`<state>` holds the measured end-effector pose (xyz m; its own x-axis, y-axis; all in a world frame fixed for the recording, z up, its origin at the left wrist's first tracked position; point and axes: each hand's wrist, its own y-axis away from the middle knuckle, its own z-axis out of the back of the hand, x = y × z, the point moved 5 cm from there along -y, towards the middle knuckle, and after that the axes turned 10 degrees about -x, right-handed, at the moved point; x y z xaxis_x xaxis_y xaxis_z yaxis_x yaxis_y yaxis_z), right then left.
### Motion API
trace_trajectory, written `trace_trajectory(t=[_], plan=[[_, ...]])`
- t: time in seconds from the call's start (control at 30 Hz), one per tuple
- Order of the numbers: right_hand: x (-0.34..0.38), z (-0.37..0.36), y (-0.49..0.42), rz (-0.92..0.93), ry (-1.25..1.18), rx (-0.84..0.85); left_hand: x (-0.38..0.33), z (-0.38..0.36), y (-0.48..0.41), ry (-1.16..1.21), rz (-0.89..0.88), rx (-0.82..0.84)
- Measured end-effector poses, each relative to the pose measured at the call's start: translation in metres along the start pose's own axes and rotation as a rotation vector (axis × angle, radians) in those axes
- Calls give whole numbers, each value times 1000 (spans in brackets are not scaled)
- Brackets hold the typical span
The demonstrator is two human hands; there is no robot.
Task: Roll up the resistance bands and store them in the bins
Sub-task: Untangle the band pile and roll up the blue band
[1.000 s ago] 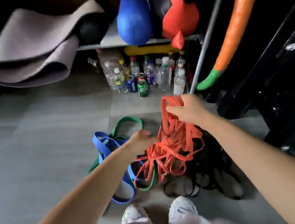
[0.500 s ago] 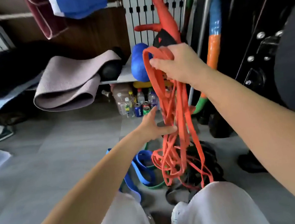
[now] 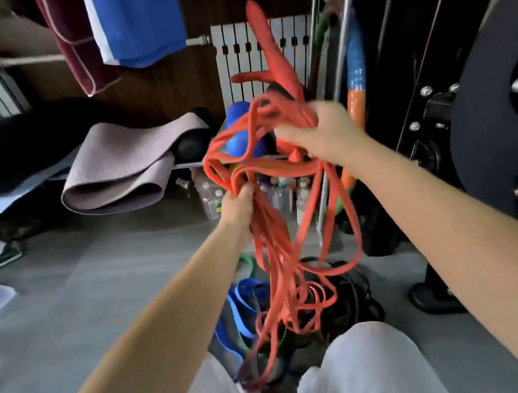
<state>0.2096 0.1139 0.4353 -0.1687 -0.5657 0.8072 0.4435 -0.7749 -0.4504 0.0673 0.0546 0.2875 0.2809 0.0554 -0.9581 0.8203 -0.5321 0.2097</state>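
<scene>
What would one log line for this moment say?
state: tangled, unrolled | right hand: grips top of orange resistance bands | left hand: grips strands lower | blue band, black bands: on floor | bins: unseen

orange bands (image 3: 272, 247): tangled thin loops hanging in air; right hand (image 3: 325, 132) grips top, left hand (image 3: 237, 207) grips middle
blue band (image 3: 242, 309): wide, crumpled on floor
green band (image 3: 247, 263): floor, mostly hidden
black bands (image 3: 354, 289): heap on floor
</scene>
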Motion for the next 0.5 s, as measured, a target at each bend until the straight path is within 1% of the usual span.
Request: trace_trajectory(t=[0.03, 0.07, 0.13, 0.17, 0.2, 0.27, 0.3, 0.33, 0.37, 0.43, 0.5], plan=[[-17, -5, 10, -47, 33, 38, -19, -2, -3, 56, -22, 9], [-33, -14, 20, -88, 2, 105, -38, -6, -3, 101, -34, 27], [-54, -35, 40, -157, -131, 201, -70, -18, 6, 131, -43, 108], [-61, -45, 44, -172, -136, 174, -81, -25, 11, 101, -46, 133], [-67, -51, 44, -174, -54, 98, -88, -31, 18, 50, -47, 143], [-69, -56, 44, -180, 240, -50, -100, -36, 28, -21, -51, 129], [-68, -55, 44, -194, 330, -114, -103, -37, 30, -22, -40, 137], [-65, -56, 45, -184, 335, -155, -105, -38, 33, -15, -25, 159], [-62, -57, 46, -169, 259, -175, -108, -38, 36, 7, -8, 188], [-56, -60, 43, -182, 21, -186, -114, -39, 40, 61, -31, 221], [-48, -62, 36, -230, -67, -194, -126, -42, 42, 71, -123, 198]])
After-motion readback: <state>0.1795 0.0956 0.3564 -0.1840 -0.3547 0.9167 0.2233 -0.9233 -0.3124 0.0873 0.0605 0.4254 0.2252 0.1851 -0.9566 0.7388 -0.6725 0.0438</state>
